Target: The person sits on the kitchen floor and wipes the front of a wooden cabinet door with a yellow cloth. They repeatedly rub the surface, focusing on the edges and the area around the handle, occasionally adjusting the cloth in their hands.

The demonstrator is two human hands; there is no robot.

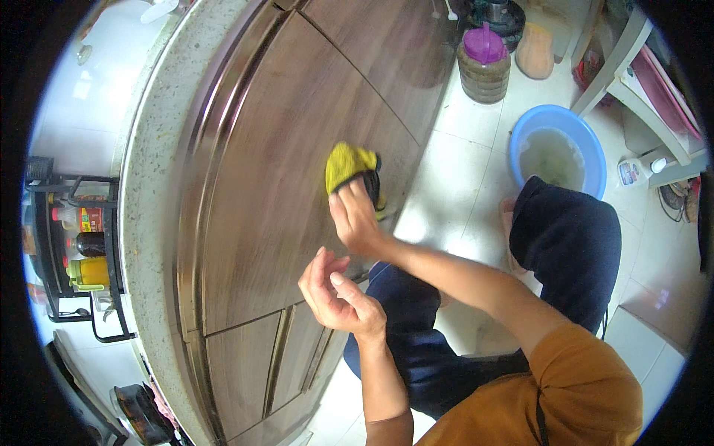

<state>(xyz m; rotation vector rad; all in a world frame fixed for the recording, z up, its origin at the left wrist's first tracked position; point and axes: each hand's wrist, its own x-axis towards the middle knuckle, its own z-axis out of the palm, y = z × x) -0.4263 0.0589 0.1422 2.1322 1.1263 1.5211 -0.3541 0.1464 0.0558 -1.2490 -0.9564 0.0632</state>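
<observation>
My right hand (357, 220) presses a yellow cloth with dark edging (347, 167) against a wood-grain cabinet door (279, 184). Part of the cloth is bunched beyond the fingertips, and it looks slightly blurred. Closer to me, my left hand (341, 298) is raised in front of the cabinet, palm turned up and fingers loosely curled. It holds nothing, and its thumb stands apart from the fingers.
A blue basin (516, 139) of cloudy water stands on the tiled floor near my knee, with a white bottle (633, 171) beside it. Beyond are a purple-lidded jar (484, 72) and a squash (534, 53). A speckled countertop (148, 223) edges the cabinet; a black rack (114, 262) holds bottles.
</observation>
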